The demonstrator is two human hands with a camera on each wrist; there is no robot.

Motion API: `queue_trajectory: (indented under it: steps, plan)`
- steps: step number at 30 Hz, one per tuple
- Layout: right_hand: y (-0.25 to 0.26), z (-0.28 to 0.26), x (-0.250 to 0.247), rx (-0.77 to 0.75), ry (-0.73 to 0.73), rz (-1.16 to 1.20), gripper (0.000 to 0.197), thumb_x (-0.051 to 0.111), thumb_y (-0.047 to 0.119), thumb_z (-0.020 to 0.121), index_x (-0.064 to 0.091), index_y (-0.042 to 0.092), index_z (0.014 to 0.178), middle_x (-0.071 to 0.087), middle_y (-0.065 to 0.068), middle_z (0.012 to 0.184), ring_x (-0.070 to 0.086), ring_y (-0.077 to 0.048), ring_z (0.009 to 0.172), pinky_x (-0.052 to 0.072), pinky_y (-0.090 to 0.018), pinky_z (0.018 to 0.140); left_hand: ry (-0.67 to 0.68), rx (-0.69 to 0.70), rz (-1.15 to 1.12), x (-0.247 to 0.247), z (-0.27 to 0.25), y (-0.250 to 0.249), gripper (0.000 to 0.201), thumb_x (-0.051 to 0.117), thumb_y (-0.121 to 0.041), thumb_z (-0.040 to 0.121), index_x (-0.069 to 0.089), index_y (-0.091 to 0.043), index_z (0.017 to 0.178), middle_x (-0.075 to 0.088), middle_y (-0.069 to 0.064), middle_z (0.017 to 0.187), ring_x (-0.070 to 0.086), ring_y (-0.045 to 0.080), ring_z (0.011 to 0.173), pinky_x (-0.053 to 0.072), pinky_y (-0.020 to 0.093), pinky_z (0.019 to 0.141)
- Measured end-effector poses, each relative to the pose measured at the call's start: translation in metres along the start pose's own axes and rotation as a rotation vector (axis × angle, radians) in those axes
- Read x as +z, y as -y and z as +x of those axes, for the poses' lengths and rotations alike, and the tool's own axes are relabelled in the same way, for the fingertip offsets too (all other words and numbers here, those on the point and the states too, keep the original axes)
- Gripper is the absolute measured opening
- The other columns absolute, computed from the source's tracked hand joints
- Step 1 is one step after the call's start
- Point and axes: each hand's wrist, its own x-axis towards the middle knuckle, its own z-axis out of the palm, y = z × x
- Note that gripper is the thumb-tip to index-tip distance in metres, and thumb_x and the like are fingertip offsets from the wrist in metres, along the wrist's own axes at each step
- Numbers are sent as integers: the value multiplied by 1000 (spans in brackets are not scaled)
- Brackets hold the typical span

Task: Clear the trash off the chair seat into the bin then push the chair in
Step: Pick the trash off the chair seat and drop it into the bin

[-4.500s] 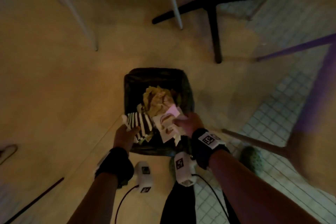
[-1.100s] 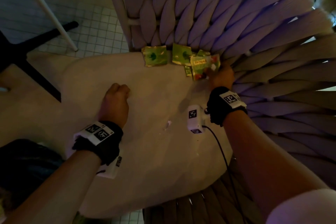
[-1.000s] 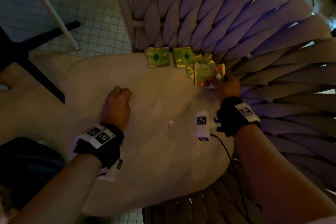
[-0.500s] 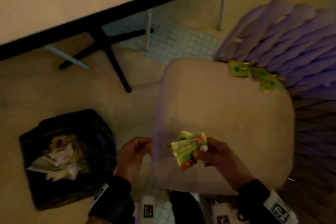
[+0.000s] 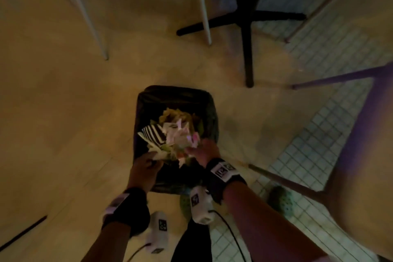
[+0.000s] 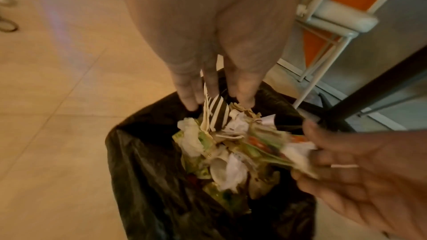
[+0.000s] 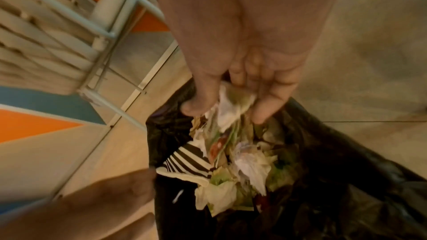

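Note:
The bin, lined with a black bag, stands on the floor below me, heaped with paper, tissues and a striped wrapper. My right hand hovers over its near right side and pinches a green and red wrapper with white tissue between thumb and fingers, just above the heap. My left hand reaches to the near left rim with straight fingers and holds nothing. The wrapper also shows in the left wrist view. Only the chair's seat edge and legs show, at the right.
A black cross-shaped table base and the white legs of another chair stand beyond the bin. Green shoes are on the tiled floor beside the chair leg. Bare floor lies to the left.
The view has swung from the chair seat to the bin. My right hand carried the green and red wrapper from above the seat to over the bin. My left hand moved to the bin's rim.

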Motion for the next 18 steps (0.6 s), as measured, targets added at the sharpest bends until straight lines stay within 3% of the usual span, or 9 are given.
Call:
queue_trajectory:
  steps: [2, 4, 5, 7, 10, 12, 14, 17, 18]
  plan:
    - [13, -3, 17, -128, 85, 46, 80, 74, 31, 78, 35, 7, 144, 41, -13, 148, 45, -29, 131, 40, -33, 101, -16, 78, 111, -10, 17, 13, 46, 64, -25, 88, 52, -15, 131, 55, 11, 135, 55, 30, 118, 44, 40, 92]
    - [19, -26, 19, -148, 113, 137, 71, 70, 17, 82, 35, 1, 141, 45, -17, 143, 50, -35, 125, 43, -39, 101, -21, 118, 217, -11, 21, 22, 48, 66, -21, 86, 52, -9, 131, 54, 16, 134, 53, 33, 120, 43, 44, 95]
    - [16, -37, 14, -119, 106, 151, 56, 67, 11, 85, 43, -3, 134, 53, -23, 134, 56, -37, 116, 48, -39, 96, -7, 138, 261, -11, 21, 27, 47, 67, -20, 86, 53, -7, 129, 54, 19, 134, 52, 36, 121, 42, 46, 96]
    - [-2, -61, -7, -53, 84, 155, 37, 65, 16, 87, 58, -1, 119, 65, -23, 115, 62, -25, 95, 51, -23, 75, 80, 118, 308, -6, 12, 28, 44, 67, -24, 86, 55, -11, 127, 54, 18, 133, 50, 38, 122, 41, 51, 97]
    - [-48, -101, -79, 31, 76, 414, 9, 54, 15, 93, 61, 13, 100, 70, -2, 77, 62, -7, 61, 44, -17, 55, 161, 121, 377, 18, 22, 48, 49, 61, -53, 80, 56, -24, 119, 57, 13, 124, 55, 35, 112, 45, 51, 92]
    - [-74, -140, -148, 15, -85, 546, 22, 42, 2, 95, 60, 14, 88, 69, 3, 63, 61, -3, 48, 44, -16, 47, 157, 189, 419, 43, 26, 42, 47, 64, -49, 79, 57, -22, 117, 58, 17, 123, 56, 36, 110, 43, 42, 95]
    - [-101, -185, -223, -4, -379, 522, 19, 49, -3, 86, 62, 10, 88, 66, -1, 65, 59, -5, 51, 47, -20, 51, 176, 292, 477, 75, -10, -19, 39, 66, -37, 80, 59, -20, 114, 59, 17, 122, 56, 36, 111, 41, 32, 98]
    - [-158, -234, -329, 33, -840, 434, 14, 62, 19, 68, 65, 20, 81, 65, -8, 74, 59, -18, 59, 48, -31, 56, 236, 485, 527, 129, -67, -121, 34, 69, -15, 82, 61, -16, 115, 61, 19, 120, 56, 39, 112, 44, 50, 98]
    - [-181, -241, -358, 72, -960, 389, 16, 65, 25, 67, 65, 21, 83, 67, -11, 82, 62, -26, 67, 52, -40, 62, 240, 535, 558, 148, -78, -147, 34, 67, -9, 83, 61, -14, 116, 60, 19, 120, 55, 39, 112, 43, 50, 97]
